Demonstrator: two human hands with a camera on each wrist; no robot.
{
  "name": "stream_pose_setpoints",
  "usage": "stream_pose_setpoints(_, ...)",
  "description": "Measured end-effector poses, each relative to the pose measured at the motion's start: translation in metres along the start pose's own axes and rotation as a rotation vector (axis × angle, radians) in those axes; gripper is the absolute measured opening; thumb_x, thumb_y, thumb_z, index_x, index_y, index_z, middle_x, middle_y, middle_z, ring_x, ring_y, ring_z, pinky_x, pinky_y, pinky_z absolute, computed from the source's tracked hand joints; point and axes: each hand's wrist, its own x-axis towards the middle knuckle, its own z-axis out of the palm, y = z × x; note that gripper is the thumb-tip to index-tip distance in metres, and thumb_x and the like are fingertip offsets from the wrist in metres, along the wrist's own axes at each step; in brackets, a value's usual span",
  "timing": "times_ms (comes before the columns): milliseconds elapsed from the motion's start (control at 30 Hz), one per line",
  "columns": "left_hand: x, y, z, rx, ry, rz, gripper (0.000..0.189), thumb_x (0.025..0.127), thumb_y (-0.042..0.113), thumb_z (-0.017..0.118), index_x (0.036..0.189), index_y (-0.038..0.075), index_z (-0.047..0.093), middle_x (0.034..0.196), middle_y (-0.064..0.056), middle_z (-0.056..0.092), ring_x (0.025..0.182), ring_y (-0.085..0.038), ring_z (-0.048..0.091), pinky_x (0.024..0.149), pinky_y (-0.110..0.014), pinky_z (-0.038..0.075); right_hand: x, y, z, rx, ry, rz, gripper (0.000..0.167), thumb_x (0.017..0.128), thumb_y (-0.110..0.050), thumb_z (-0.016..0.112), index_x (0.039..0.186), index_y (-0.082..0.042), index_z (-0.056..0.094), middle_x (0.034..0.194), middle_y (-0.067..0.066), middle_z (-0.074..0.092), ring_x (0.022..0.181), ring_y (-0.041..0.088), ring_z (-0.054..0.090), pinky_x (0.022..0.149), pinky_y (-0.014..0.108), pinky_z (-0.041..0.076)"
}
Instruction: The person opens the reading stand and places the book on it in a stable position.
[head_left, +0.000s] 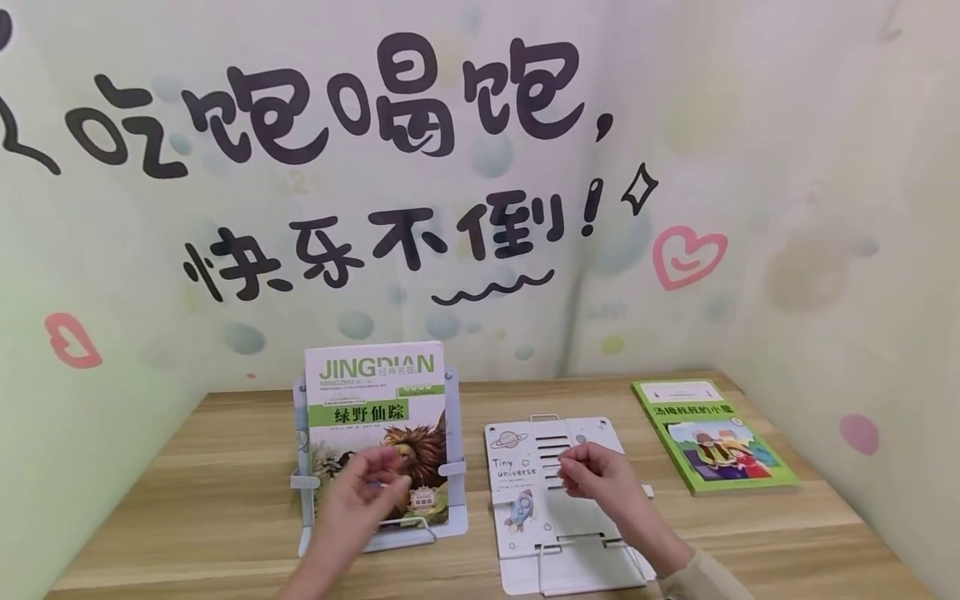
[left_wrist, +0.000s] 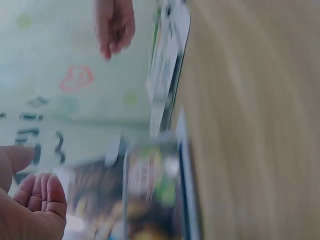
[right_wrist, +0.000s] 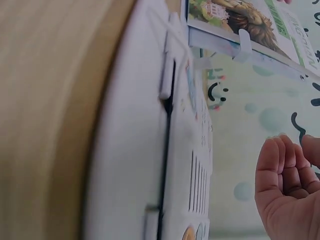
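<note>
- looks wood-grained, smooth and matt across the table [head_left: 187,533] at six o'clock in the head view;
- seems smooth printed paper, faintly glossy, on the propped book [head_left: 367,429] at seven and flat-lying book [head_left: 723,446] at four;
- appears smooth, plastic or painted metal, on the upright stand [head_left: 453,433] at seven and flat stand [head_left: 517,575] at five;
- looks like metal along the bent wire [head_left: 592,590] at five;
- resembles matt cloth on the backdrop [head_left: 750,167] at twelve and sleeve [head_left: 705,581] near five

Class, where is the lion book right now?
In the head view, the lion book leans on the pale-blue stand behind the left hand, left of the white stand.
</note>
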Motion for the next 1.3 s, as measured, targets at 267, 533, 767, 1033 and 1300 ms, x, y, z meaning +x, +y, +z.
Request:
stream_pose_setpoints(267,-0.008,0.001,0.059,-0.215,-0.233,-0.17,0.037,0.082,0.001,0.067,0.115,-0.011,0.053,0.108,-0.025,0.06,0.086,-0.007,0.057,0.079,-0.02,0.05,-0.025,0.018,-0.044,-0.129,-0.007,0.106,0.027,0.092,-0.016,0.06,0.105,0.007,0.058,0.086,0.006,0.063,0.078,0.016,0.06,0.07,0.028,0.056)
stream_pose_setpoints(533,-0.017,-0.008,0.094,-0.26,-0.399,-0.196,0.044,0.082,0.003,0.067,0.117,-0.016,0.049,0.106,-0.024,0.059,0.083,-0.008,0.057,0.074,-0.016,0.05,-0.044,0.03,-0.075,-0.223,-0.052,0.161,0.028,0.091,-0.016,0.062,0.107,0.007,0.058,0.082,0.005,0.062,0.075,0.017,0.055,0.066,0.025,0.053)
stream_pose_setpoints(767,-0.025,-0.017,0.11,-0.217,-0.51,-0.237,0.037,0.081,0.0,0.066,0.112,-0.014,0.052,0.102,-0.016,0.061,0.083,-0.011,0.058,0.07,-0.014,0.048,-0.051,0.039,-0.083,-0.253,-0.112,0.152,0.026,0.089,-0.013,0.063,0.105,0.008,0.06,0.08,0.003,0.061,0.07,0.013,0.054,0.062,0.023,0.051)
stream_pose_setpoints(1033,-0.026,-0.019,0.115,-0.15,-0.57,-0.234,0.032,0.08,-0.001,0.068,0.107,-0.011,0.056,0.096,-0.012,0.063,0.081,-0.011,0.059,0.069,-0.015,0.048,-0.05,0.044,-0.082,-0.279,-0.147,0.188,0.024,0.089,-0.01,0.063,0.105,0.008,0.06,0.082,0.002,0.061,0.073,0.016,0.054,0.063,0.023,0.051)
stream_pose_setpoints(1300,-0.029,-0.017,0.124,-0.143,-0.631,-0.235,0.027,0.075,-0.005,0.069,0.1,-0.007,0.059,0.086,-0.006,0.062,0.069,-0.002,0.056,0.064,-0.012,0.048,-0.049,0.045,-0.078,-0.315,-0.207,0.182,0.018,0.089,-0.005,0.061,0.103,0.007,0.063,0.082,0.002,0.063,0.073,0.016,0.055,0.065,0.026,0.054)
